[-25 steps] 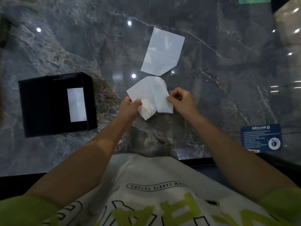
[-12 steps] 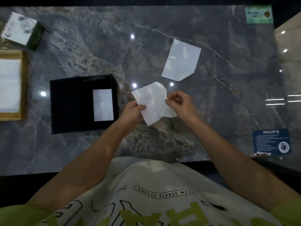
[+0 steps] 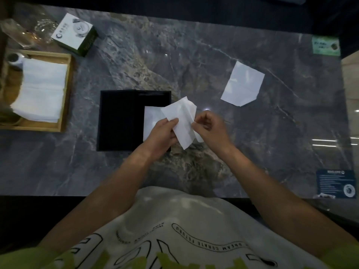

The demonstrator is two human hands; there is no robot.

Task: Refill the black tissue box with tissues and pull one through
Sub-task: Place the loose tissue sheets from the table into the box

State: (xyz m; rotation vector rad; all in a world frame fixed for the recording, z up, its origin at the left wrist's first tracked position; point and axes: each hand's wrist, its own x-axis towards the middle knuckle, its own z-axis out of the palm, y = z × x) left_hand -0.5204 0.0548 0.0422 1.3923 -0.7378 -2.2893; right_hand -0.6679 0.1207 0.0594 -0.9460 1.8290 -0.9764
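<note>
A white tissue is held up between both hands over the grey marble table. The left hand is closed on its left edge, with the thumb laid on top of the sheet, and the right hand is pinched on its right edge with curled fingers. The tissue is thin, creased and partly folded; its upper part is spread like a fan and its lower corner is pointed toward the person.

The black tissue box is seen just to the left of the left hand and partly under it. It is matte black and rectangular, and it lies flat on the table. A white rectangle is shown on its right part, beside the left thumb; whether this is a tissue inside or an opening cannot be told. The held tissue is overlapping the right edge of the box in the view.

Well beyond the right hand, a second tissue is laid flat on the table, folded, with one corner cut off by a fold.

Far to the left of the left hand, a wooden tray is placed, and a stack of white tissues is kept in it. Behind the tray a small green and white carton is standing. A blue card is seen near the right forearm.
</note>
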